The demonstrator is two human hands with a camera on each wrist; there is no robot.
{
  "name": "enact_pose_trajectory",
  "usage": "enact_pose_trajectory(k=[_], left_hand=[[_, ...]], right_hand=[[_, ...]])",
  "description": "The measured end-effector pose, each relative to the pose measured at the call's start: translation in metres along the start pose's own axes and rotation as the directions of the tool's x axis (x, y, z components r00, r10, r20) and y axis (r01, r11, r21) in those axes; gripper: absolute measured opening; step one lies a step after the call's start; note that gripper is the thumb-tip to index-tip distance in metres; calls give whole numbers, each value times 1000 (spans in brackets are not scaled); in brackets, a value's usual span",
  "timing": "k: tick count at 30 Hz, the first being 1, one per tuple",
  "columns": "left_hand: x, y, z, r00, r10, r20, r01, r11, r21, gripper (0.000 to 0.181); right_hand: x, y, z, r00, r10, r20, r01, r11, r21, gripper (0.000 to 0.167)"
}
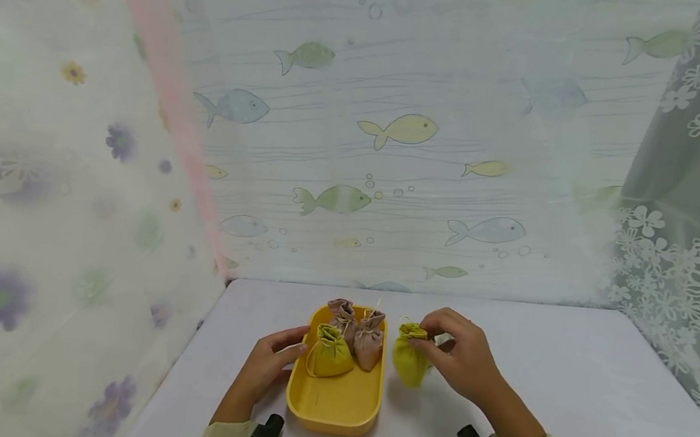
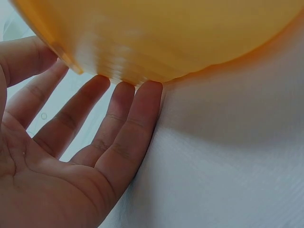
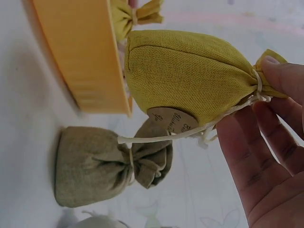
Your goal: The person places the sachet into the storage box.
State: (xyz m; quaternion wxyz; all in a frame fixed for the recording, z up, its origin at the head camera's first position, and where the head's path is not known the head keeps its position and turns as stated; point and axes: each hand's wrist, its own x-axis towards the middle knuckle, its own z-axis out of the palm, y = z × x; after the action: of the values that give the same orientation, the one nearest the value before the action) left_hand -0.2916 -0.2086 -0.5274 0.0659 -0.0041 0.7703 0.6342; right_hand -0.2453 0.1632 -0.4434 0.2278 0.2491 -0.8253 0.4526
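- Your right hand [image 1: 464,355] pinches the yellow-green bag [image 1: 409,365] by its neck, right of the tray [image 1: 334,400].
- Your left hand [image 1: 264,365], fingers loosely extended, touches the tray's left side.
- Three other bags [image 1: 337,356] sit inside the tray.
- Seemingly mid-transfer — next likely calls for a secure pinch, tray steadied.

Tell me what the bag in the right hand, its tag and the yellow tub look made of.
Bag: matte woven cloth, perhaps linen; crossing threads show. Tag: probably brown card, flat with dark lettering. Tub: likely smooth plastic; its moulded wall has a soft sheen.
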Motion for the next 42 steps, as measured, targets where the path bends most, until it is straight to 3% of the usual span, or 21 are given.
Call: enact_pose_trajectory(k=[15,29,36,42], left_hand=[[1,0,0,1000,-9,-12,9,1000,1,55],[1,1,1,1000,-20,-13,20,1000,-7,55],[1,0,0,1000,-25,-13,24,1000,-10,54],[0,1,0,1000,-19,-7,19,1000,-8,54]], right_hand=[[9,-10,23,999,-7,51,2,996,91,19],[15,-13,45,994,-34,107,26,997,77,18],[17,-14,54,993,-68,99,61,995,78,17],[18,-12,62,991,-33,130,25,998,66,17]])
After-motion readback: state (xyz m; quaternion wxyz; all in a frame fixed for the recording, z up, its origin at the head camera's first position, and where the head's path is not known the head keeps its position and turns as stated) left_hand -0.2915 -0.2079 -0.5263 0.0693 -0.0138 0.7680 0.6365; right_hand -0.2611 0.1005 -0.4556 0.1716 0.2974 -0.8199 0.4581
